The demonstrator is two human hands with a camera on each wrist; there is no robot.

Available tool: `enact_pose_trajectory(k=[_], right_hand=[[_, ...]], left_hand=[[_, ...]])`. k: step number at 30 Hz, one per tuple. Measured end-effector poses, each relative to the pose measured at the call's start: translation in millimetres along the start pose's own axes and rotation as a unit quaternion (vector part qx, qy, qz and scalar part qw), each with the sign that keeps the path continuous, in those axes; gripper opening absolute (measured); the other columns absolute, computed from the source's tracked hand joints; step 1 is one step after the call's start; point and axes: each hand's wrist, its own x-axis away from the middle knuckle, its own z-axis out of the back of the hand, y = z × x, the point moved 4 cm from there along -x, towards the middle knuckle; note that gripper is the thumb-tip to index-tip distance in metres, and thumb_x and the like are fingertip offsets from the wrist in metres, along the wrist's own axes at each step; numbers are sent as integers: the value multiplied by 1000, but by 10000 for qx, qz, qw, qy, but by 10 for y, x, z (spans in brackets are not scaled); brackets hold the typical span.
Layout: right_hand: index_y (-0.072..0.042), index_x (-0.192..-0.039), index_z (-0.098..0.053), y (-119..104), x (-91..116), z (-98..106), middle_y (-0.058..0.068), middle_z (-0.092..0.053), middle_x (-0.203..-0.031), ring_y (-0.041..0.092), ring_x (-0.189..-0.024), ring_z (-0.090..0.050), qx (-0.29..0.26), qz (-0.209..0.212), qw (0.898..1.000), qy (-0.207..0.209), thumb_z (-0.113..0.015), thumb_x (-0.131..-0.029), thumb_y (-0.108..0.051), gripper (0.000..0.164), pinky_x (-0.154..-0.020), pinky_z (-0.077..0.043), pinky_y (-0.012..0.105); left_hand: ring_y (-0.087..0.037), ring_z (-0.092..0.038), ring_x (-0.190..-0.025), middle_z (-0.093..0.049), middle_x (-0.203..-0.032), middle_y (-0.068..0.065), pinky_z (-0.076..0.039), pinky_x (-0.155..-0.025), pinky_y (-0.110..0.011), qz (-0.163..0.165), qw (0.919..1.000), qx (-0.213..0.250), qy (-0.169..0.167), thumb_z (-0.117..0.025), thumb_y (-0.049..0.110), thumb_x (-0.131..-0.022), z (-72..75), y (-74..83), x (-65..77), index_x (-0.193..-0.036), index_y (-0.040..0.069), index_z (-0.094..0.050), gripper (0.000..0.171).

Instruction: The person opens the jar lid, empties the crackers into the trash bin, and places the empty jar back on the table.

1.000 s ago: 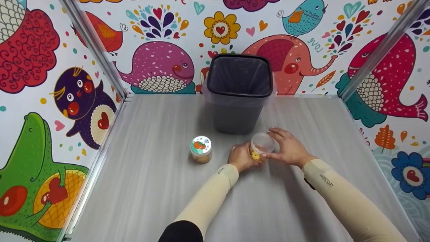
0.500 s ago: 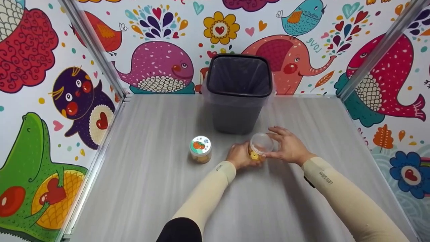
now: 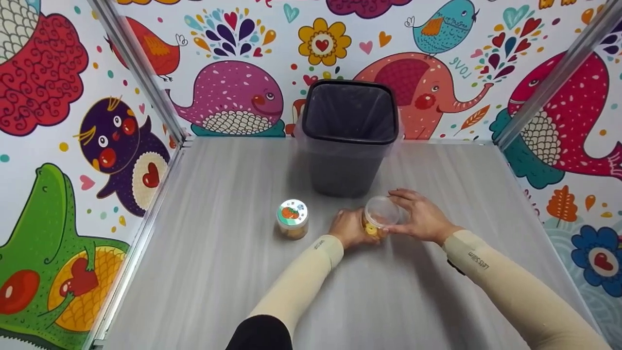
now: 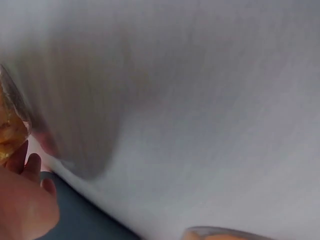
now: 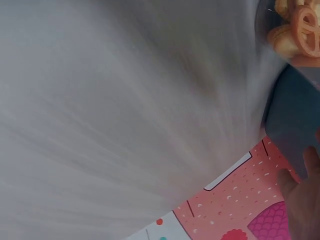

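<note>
A clear jar (image 3: pixel 371 229) with pretzels and other yellow snacks stands off the table, tilted, in front of the bin. My left hand (image 3: pixel 348 227) grips its side from the left. With thumb and fingers, my right hand (image 3: pixel 422 217) holds around the translucent round end (image 3: pixel 382 212) at the top; whether this is a lid I cannot tell. In the right wrist view a pretzel (image 5: pixel 306 31) shows through the jar wall. The left wrist view catches part of the jar (image 4: pixel 11 125) beside my fingers. A second jar (image 3: pixel 292 219), capped with a fruit-printed lid, stands upright left of my hands.
A grey bin (image 3: pixel 346 167) with a black rim and a liner bag stands behind the hands. Printed walls with metal corner posts border the grey table (image 3: pixel 218 272) at the back and sides.
The view has shifted slightly. Both hands stay around the jar in nearly the same pose, and the second jar stays in place.
</note>
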Motion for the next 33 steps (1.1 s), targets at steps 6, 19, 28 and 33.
enact_pose_trajectory(k=[6, 19, 28, 33], right_hand=[[-4, -137, -58, 11, -25, 33, 12, -54, -141, 30, -132, -46, 93, 187, 9996, -197, -82, -72, -59, 88, -107, -37, 53], [-22, -144, -53, 165, -114, 64, 10, -48, -147, 31, -133, -45, 499, 965, 9926, -541, -74, -75, -68, 86, -101, -42, 56], [-11, -143, -50, 84, 93, -76, 7, -41, -152, 30, -133, -45, -157, -29, 9998, 103, -80, -77, -55, 86, -100, -43, 54], [-1, -139, -51, -66, 232, -181, 11, -45, -149, 29, -133, -46, -1041, -535, 9902, 758, -83, -80, -45, 81, -101, -43, 52]], left_hand=[[-15, -63, -99, -71, -102, 10, -41, -100, -31, -98, 9999, -52, 63, -93, 51, -57, 12, 11, 9, -116, 19, -67, 72], [-9, -64, -100, -71, -106, 13, -39, -102, -31, -147, 9999, -3, -22, -94, 52, -56, -15, -27, -31, -120, 23, -66, 76], [-9, -64, -100, -71, -104, 13, -38, -102, -30, -98, 9998, -124, -94, -93, 53, -57, -27, -60, -16, -118, 22, -67, 73], [-12, -65, -99, -72, -104, 9, -40, -102, -31, -154, 9997, -172, -18, -92, 53, -59, -17, -41, 0, -116, 19, -67, 71]])
